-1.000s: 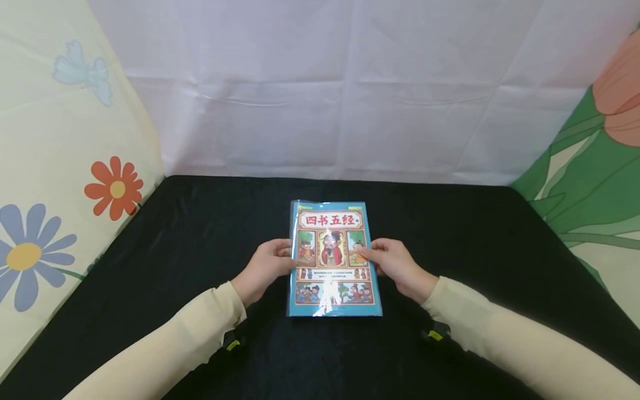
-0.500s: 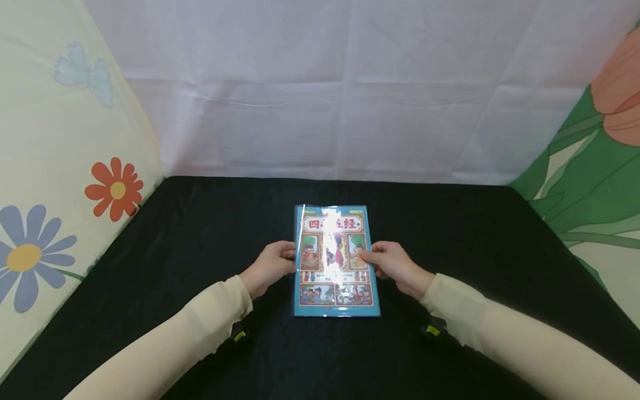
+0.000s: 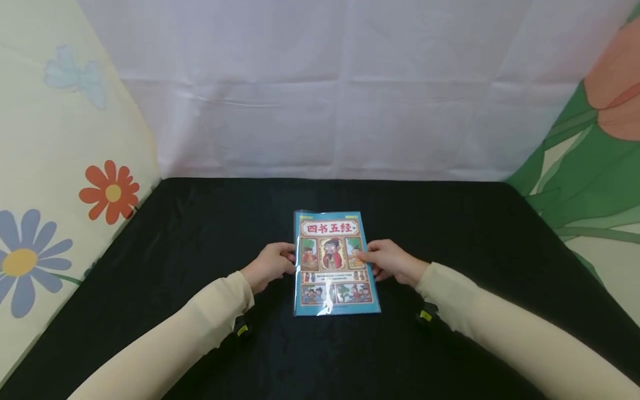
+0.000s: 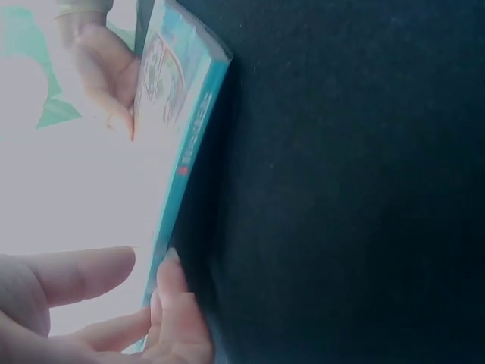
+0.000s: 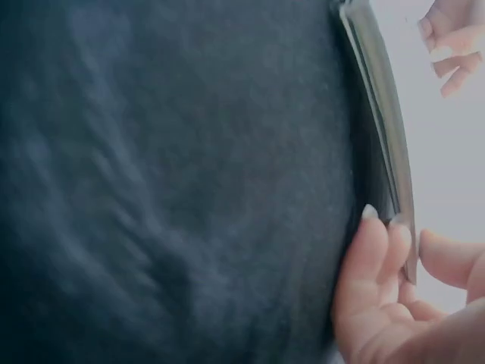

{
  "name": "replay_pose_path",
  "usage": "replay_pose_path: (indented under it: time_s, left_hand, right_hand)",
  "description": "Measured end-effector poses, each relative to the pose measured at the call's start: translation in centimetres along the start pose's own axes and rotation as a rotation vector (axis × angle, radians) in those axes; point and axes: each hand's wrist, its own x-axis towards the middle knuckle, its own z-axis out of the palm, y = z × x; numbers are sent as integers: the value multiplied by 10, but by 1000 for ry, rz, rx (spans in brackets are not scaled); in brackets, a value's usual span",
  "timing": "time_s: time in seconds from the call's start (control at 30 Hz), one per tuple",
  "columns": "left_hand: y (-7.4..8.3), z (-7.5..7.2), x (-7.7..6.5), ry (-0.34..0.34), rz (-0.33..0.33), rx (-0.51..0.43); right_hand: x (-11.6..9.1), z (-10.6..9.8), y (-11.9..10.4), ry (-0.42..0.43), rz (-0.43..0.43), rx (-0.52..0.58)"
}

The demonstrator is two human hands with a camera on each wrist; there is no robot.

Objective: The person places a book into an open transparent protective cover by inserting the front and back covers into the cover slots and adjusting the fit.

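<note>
A blue picture book (image 3: pixel 336 275) with a red title and cartoon panels, in a glossy clear cover, is at the middle of the black table, face up. My right hand (image 3: pixel 396 261) pinches its right edge, thumb on the cover and fingers underneath. At the opposite side, my left hand (image 3: pixel 270 265) has its fingertips right at the spine. In the left wrist view the left thumb (image 4: pixel 91 273) stands apart from the blue spine (image 4: pixel 186 155). The right wrist view shows the right fingers (image 5: pixel 367 254) behind the book's page edge (image 5: pixel 383 114).
The black cloth (image 3: pixel 215 216) covers the table around the book. A white sheet (image 3: pixel 340 111) hangs behind it. Printed flower cloths stand at the left (image 3: pixel 45 139) and right (image 3: pixel 595 183). Each wrist wears a small black device (image 3: pixel 426 315) below the cream sleeve.
The book's far edge has come down and nearer while its near edge stays about level. The left thumb has come off the cover; the right hand keeps its pinch.
</note>
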Motion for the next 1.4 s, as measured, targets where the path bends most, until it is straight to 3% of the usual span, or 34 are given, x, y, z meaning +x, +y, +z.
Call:
replay_pose_path:
  time_s: [0.3,0.77,1.23,1.4]
  left_hand:
    - [2,-1,5,-39,-24,42]
    - [-2,-5,1,-17,-48,-8]
    - [0,-6,-2,-69,4,-44]
    - [2,-9,-4,-72,35,-13]
  right_hand:
    - [4,5,-1,-19,-42,-155]
    - [6,18,-2,22,-73,-194]
    - [7,8,-11,12,-42,-285]
    - [5,3,-11,8,-14,-280]
